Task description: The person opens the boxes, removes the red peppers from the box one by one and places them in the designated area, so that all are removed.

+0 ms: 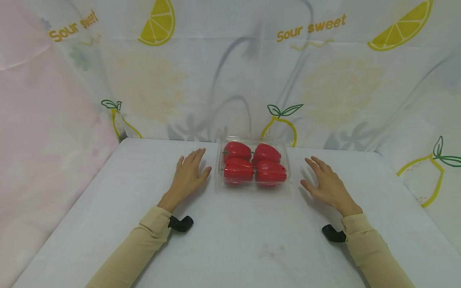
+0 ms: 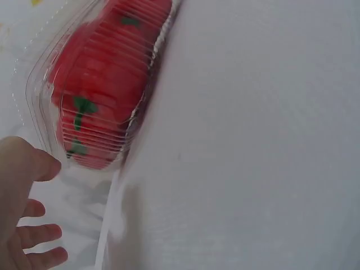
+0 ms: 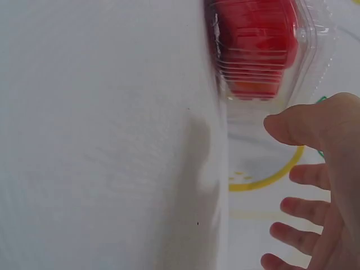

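Peppers point(image 1: 238, 170) are kept together by the far clear box point(image 1: 220, 160), flanked by the released left hand point(image 1: 187, 175) and right hand point(image 1: 329, 187).

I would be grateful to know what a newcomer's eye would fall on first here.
Most likely the four red peppers in a clear container near the far edge of the white table. The left hand and right hand, both empty, flank it without touching. Behind it hangs a cloth printed with yellow lemons.
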`<state>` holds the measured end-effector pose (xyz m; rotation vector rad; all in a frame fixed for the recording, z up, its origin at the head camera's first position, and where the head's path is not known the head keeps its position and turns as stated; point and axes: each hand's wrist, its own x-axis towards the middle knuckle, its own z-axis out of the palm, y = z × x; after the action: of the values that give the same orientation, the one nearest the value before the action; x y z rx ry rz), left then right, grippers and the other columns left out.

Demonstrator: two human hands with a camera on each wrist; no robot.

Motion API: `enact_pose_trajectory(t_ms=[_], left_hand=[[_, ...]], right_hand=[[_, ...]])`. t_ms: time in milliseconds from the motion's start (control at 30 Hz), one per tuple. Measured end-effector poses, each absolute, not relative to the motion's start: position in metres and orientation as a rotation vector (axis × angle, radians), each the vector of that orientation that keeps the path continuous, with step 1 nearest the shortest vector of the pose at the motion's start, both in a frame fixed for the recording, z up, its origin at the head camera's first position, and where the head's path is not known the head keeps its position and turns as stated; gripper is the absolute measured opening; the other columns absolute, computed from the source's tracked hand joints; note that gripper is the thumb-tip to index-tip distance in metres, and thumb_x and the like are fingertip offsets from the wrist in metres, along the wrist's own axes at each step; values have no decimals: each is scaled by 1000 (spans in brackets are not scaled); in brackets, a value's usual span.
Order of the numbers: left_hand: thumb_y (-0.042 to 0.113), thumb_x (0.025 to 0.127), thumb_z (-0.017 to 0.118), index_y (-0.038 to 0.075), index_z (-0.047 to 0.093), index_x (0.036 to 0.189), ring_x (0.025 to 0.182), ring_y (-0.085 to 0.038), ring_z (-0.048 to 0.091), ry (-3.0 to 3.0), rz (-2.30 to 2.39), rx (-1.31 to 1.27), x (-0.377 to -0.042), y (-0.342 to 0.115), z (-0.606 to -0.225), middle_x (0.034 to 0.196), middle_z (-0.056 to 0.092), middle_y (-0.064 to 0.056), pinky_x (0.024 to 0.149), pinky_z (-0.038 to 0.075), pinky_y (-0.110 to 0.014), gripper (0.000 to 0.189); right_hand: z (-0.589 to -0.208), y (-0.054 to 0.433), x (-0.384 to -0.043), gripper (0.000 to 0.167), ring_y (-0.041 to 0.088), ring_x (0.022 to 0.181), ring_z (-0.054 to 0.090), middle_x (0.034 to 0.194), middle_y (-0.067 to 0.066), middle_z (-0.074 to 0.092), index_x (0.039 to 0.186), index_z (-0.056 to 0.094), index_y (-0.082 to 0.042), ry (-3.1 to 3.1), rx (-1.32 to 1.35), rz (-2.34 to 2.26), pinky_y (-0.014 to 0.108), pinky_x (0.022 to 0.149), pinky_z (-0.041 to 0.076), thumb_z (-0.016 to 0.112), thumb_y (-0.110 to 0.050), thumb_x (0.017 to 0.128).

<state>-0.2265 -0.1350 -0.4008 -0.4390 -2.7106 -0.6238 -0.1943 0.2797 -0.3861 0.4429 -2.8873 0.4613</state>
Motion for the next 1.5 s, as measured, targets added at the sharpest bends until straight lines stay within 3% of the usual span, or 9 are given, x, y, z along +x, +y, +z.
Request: enact_pose_trajectory(t_ms=[200, 333, 433, 600, 767, 900, 1067, 1267, 1500], left_hand=[[36, 99, 43, 8, 29, 148, 138, -32, 34, -2676, -1228, -428, -225, -127, -402, 149, 36, -15, 112, 29, -49, 57], [38, 103, 27, 8, 10, 152, 144, -31, 21, -2559, -1766, -461, -223, -117, -405, 156, 19, -15, 114, 23, -50, 60], [39, 102, 24, 12, -3, 153, 147, -28, 12, -2492, -2050, -494, -220, -112, -408, 158, 9, -11, 116, 19, -49, 63], [41, 99, 39, 20, -9, 152, 148, -23, 5, -2494, -2136, -537, -215, -109, -414, 160, 4, -2, 117, 14, -50, 75], [48, 85, 65, 24, -10, 152, 148, -18, -1, -2543, -2066, -584, -212, -107, -418, 160, -1, 2, 117, 15, -47, 103], [44, 77, 75, 27, -8, 152, 147, -14, 2, -2580, -2018, -523, -212, -104, -420, 160, -3, 6, 116, 19, -42, 113], [43, 74, 78, 26, -5, 152, 147, -12, 4, -2611, -1960, -468, -211, -100, -422, 159, -1, 8, 116, 22, -42, 115], [47, 73, 77, 28, -3, 152, 147, -14, 7, -2623, -1917, -455, -211, -99, -423, 159, 1, 9, 115, 23, -44, 114], [49, 74, 75, 27, -3, 152, 147, -15, 8, -2639, -1879, -481, -214, -98, -422, 159, 0, 9, 115, 23, -45, 113]], right_hand=[[-387, 279, -195, 63, 45, 130, 34, 147, 20, 33, 143, 35, -7, -2845, 478, 552, 67, 94, 34, 60, -29, 90], [-386, 277, -196, 62, 43, 131, 35, 146, 20, 33, 143, 34, -6, -2819, 526, 651, 65, 98, 33, 60, -27, 91], [-384, 275, -197, 59, 40, 129, 38, 143, 19, 36, 143, 34, -6, -2776, 568, 745, 62, 100, 33, 59, -24, 92], [-382, 270, -198, 56, 37, 123, 42, 140, 18, 40, 141, 36, -4, -2686, 664, 896, 56, 95, 39, 59, -14, 92], [-380, 264, -197, 57, 32, 124, 44, 140, 14, 41, 142, 37, -6, -2636, 721, 955, 50, 96, 41, 61, -9, 90], [-377, 258, -195, 59, 26, 125, 44, 142, 9, 41, 143, 38, -12, -2614, 743, 968, 39, 97, 42, 63, -10, 89], [-375, 247, -189, 62, 19, 129, 40, 146, 6, 36, 143, 38, -14, -2646, 781, 972, 36, 99, 42, 66, -17, 88], [-377, 235, -186, 65, 24, 131, 38, 149, 11, 29, 142, 40, -13, -2655, 837, 930, 41, 97, 44, 70, -19, 84], [-373, 230, -188, 69, 31, 131, 38, 150, 8, 30, 141, 43, -15, -2635, 876, 761, 55, 97, 42, 75, -24, 80]])
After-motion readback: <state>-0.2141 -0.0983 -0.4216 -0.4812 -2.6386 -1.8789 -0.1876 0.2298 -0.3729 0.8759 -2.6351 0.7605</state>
